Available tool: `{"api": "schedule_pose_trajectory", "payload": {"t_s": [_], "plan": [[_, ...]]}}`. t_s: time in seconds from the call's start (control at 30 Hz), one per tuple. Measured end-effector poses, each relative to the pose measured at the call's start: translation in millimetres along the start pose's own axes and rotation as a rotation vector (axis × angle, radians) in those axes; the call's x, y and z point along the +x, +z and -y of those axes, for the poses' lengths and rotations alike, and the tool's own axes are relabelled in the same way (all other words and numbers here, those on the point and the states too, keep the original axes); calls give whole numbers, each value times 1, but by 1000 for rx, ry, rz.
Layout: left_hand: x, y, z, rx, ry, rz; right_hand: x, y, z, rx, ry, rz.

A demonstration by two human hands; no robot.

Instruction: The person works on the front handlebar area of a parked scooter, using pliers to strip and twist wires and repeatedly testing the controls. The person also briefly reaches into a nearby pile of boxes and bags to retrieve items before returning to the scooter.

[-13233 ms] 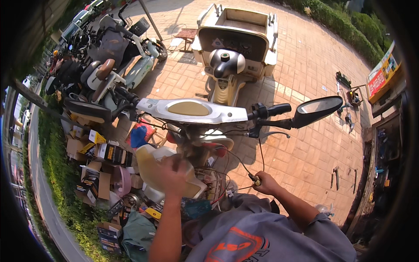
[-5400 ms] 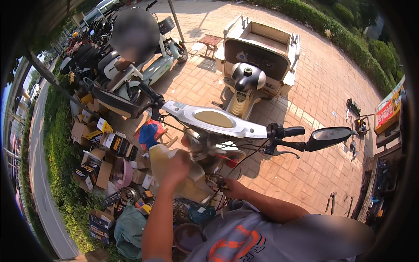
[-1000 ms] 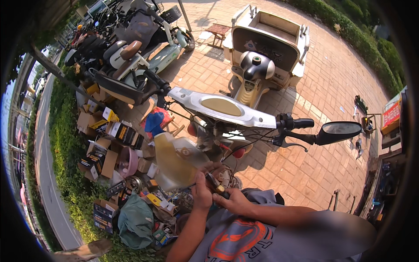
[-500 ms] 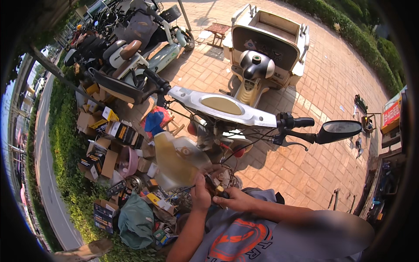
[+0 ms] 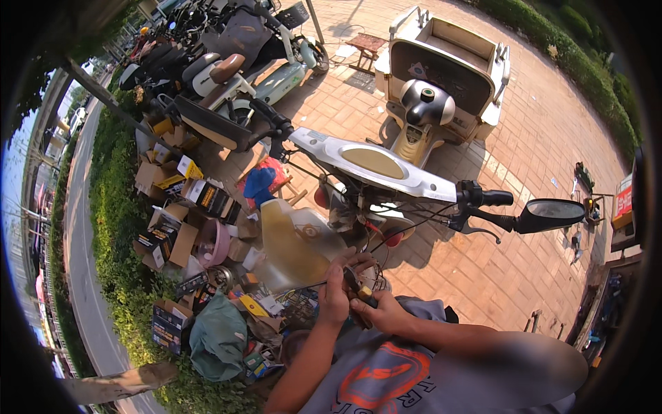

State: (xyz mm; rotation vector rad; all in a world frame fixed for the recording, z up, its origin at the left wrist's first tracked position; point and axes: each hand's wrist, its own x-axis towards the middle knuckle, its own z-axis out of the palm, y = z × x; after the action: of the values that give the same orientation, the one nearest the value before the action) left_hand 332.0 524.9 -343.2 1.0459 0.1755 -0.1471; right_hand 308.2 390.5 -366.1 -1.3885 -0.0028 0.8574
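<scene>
- From here I see the right hand (image 5: 385, 313) below the silver handlebar cover (image 5: 372, 163), fingers closed round a yellow-and-black tool (image 5: 364, 293).
- Left hand (image 5: 336, 297) just beside the tool, fingers bent; I can't tell whether they grip.
- Cream plastic panel (image 5: 295, 243) below-left of the cover.

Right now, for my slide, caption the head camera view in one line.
Left hand and right hand close together at a yellow-and-black tool, near a silver handlebar cover.
</scene>
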Motion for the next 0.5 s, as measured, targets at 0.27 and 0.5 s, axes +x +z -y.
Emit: {"api": "schedule_pose_trajectory", "payload": {"t_s": [0.27,0.5], "plan": [[-4,-6,5,-39,7,33,-13,-10,30,-43,157,156],[-3,-6,6,34,16,70,-10,-2,14,29,3,61]]}}
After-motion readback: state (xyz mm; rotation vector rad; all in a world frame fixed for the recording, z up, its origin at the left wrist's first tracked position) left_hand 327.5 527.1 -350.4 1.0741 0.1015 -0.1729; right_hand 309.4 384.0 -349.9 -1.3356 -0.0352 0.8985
